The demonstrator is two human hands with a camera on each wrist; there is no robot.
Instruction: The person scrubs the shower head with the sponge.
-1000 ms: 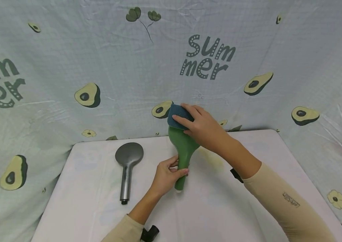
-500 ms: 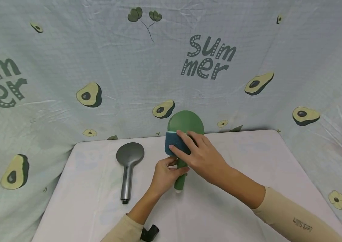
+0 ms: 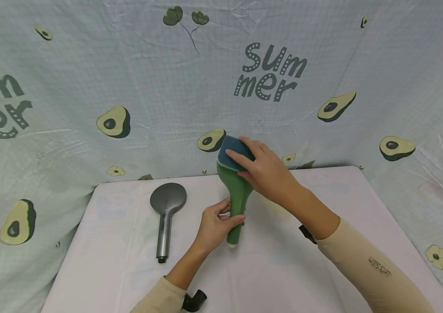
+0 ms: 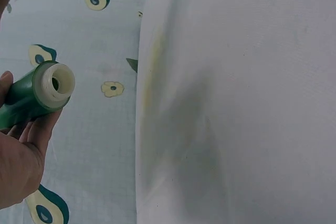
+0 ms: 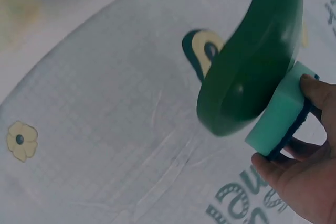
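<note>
A green shower head (image 3: 238, 184) is held up over the table by its handle in my left hand (image 3: 214, 226). In the left wrist view, the white hollow end of its handle (image 4: 59, 83) points toward the camera. My right hand (image 3: 266, 169) grips a sponge (image 3: 232, 150) with a dark blue scouring side and a light green foam side. The right wrist view shows the foam lying against the face of the shower head's round end, with thumb and fingers at the sponge's edges. A grey shower head (image 3: 167, 204) lies on the table left of my left hand.
The pale table (image 3: 119, 243) ends at the back against a hanging cloth (image 3: 158, 87) printed with avocados and lettering. A black fitting (image 3: 195, 301) shows by my left sleeve.
The sponge in my right hand moved down the green shower head toward the handle, then back up to its top. My left hand kept its hold on the handle.
</note>
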